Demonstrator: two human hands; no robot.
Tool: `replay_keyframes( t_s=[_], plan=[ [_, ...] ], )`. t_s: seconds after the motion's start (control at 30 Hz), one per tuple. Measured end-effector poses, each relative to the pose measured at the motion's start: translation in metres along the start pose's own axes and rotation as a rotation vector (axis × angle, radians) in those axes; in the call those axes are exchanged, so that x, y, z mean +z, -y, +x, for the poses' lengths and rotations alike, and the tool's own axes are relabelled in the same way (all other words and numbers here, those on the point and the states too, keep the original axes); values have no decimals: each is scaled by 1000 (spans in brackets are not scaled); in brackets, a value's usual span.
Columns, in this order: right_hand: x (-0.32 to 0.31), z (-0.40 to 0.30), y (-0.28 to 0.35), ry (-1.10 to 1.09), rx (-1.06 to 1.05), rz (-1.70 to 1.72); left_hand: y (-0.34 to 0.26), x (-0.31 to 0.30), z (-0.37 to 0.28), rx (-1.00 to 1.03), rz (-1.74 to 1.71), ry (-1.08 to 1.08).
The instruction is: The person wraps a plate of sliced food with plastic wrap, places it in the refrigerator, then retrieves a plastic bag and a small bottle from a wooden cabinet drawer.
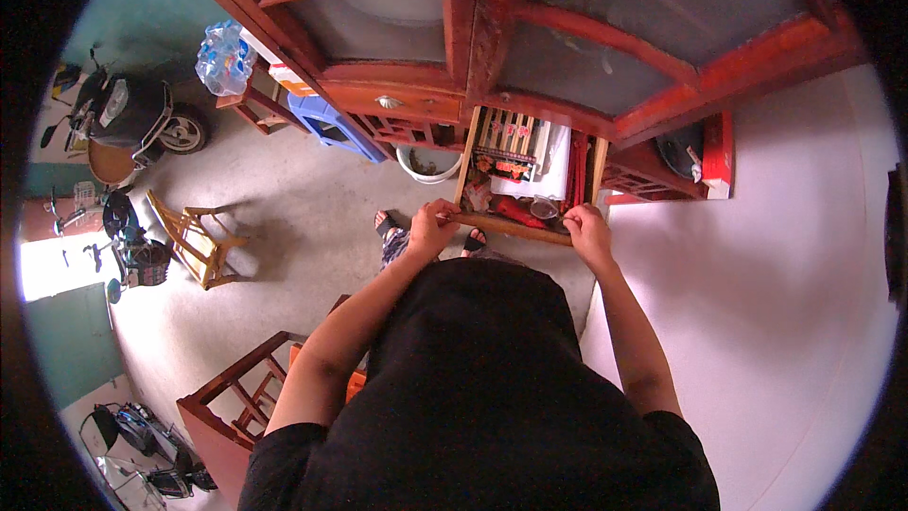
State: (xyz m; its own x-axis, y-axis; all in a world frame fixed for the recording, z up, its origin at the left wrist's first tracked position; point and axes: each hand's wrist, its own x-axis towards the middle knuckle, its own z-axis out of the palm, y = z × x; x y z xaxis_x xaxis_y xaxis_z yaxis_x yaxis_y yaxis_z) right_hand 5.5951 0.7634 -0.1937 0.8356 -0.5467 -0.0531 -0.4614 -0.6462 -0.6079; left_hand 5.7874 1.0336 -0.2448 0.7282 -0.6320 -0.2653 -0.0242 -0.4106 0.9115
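Note:
A wooden drawer [514, 227] stands pulled out from the red-brown cabinet in front of me. My left hand [431, 228] pinches the left end of its front panel. At the right end, my right hand [590, 233] has its fingers and thumb on the same panel. Inside lie a pack of pale sticks [505, 129] with red print, a white sheet or box [555, 160], long red sticks [579, 163], a red item [520, 211] and a round, lens-like object [545, 208]. A crumpled plastic bag [478, 195] fills the left front corner.
Glass-paned cabinet doors [390, 21] rise above the drawer. A shut drawer [391, 102] sits left, over a white basin [429, 174]. Also left are a blue plastic stool [333, 129], bottled water [225, 60], a bamboo chair [195, 238] and scooters [128, 117]. A white wall [745, 284] borders the right.

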Motion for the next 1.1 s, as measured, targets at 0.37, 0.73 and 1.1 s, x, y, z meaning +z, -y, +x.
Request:
replay_keyframes(
  t_s=[0.37,0.73,1.1],
  plan=[
    [14,-11,-11,-53,77,233,8,3,2,35,-11,-1],
    [9,-2,27,113,179,940,14,6,5,31,19,-13],
    [-11,10,57,124,221,1096,-60,1,5,156,114,17]
  ],
)
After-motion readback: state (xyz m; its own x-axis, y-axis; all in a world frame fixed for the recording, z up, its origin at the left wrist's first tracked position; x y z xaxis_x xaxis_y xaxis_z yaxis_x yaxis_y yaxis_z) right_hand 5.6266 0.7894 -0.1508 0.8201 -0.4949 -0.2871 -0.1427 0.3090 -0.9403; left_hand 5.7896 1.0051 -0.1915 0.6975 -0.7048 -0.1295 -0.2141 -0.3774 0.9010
